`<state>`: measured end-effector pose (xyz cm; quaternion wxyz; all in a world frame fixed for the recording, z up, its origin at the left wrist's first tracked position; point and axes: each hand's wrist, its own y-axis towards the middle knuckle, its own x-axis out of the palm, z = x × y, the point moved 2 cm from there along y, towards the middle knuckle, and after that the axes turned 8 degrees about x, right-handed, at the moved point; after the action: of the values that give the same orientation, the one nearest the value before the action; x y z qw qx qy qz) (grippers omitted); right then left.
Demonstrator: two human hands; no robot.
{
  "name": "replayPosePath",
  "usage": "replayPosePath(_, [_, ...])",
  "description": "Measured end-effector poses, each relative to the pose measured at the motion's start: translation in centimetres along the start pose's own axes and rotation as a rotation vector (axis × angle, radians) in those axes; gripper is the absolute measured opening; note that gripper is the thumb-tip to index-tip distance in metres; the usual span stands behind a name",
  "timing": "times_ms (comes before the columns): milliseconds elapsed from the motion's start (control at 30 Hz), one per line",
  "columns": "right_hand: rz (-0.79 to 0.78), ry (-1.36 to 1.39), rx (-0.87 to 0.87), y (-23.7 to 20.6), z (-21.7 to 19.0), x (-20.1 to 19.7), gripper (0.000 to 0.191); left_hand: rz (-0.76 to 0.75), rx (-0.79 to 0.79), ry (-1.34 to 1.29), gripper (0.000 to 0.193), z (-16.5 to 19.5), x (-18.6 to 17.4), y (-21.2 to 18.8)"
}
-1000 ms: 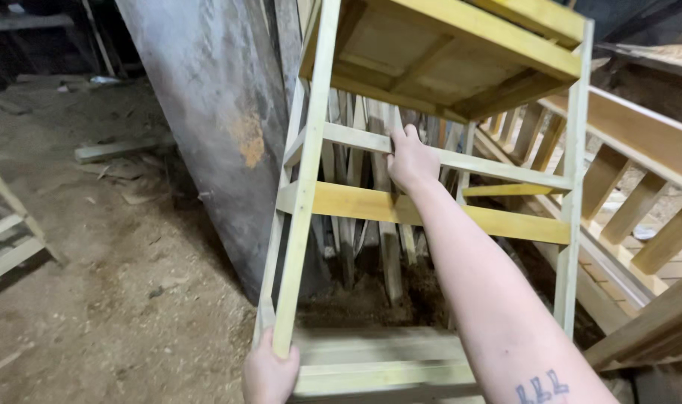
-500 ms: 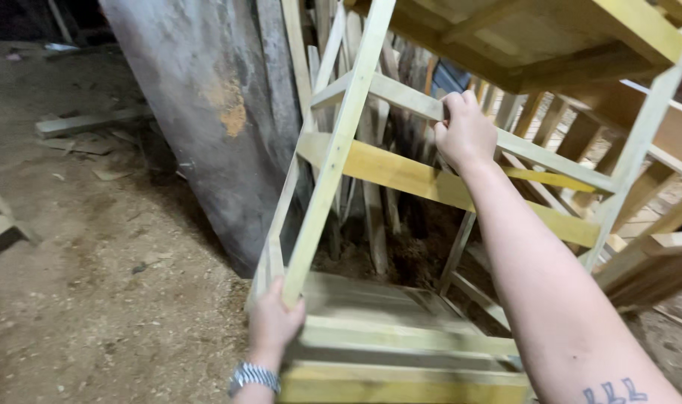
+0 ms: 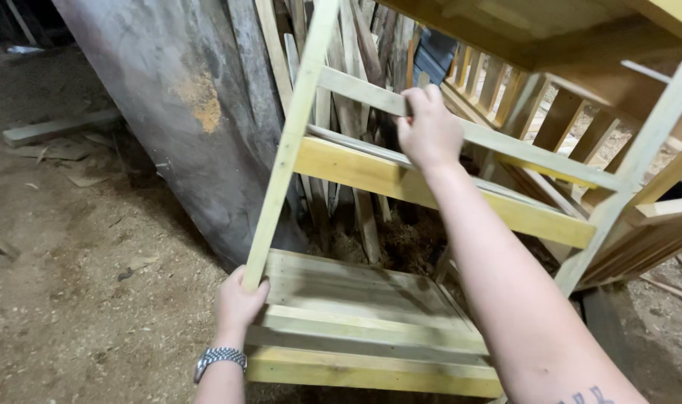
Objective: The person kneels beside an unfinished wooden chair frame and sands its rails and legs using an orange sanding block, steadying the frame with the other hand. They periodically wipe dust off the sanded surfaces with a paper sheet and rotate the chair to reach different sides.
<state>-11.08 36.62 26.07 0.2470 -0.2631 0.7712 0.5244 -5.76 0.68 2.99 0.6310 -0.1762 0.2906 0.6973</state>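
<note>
A pale wooden frame piece with legs and cross rails (image 3: 460, 191) is held tilted in front of me, like a stool or small table on its side. My right hand (image 3: 428, 129) grips the thin upper cross rail (image 3: 505, 142) near its middle. My left hand (image 3: 238, 303), with a metal watch on the wrist, holds the bottom end of the long left leg (image 3: 288, 150). Below the legs lies a flat slatted wooden panel (image 3: 356, 322) on the ground.
A big grey, stained sheet (image 3: 169, 112) leans upright at the left. Behind the frame stand several loose planks (image 3: 348, 45) and slatted wooden pieces (image 3: 550, 112). The dirt floor (image 3: 71, 284) carries sawdust, scraps and a board (image 3: 56, 127) at far left.
The frame has tilted and swung further to the right and nearer. Both hands kept their hold on the rail and the leg end.
</note>
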Motion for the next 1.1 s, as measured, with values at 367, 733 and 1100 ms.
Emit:
replayPosePath(367, [-0.120,0.223,-0.009,-14.3,1.6,4.9,0.038,0.201,-0.141,-0.061,0.025,-6.4,0.1,-0.4])
replayPosePath(733, [-0.259,0.521,0.999,-43.5,17.4,8.2,0.027,0.233,-0.055,0.002,0.031,-5.8,0.4,-0.5])
replayPosePath(1100, [-0.417,0.915,0.934,-46.7,10.4,11.2,0.035,-0.122,-0.187,-0.054,0.034,-4.0,-0.9,-2.1])
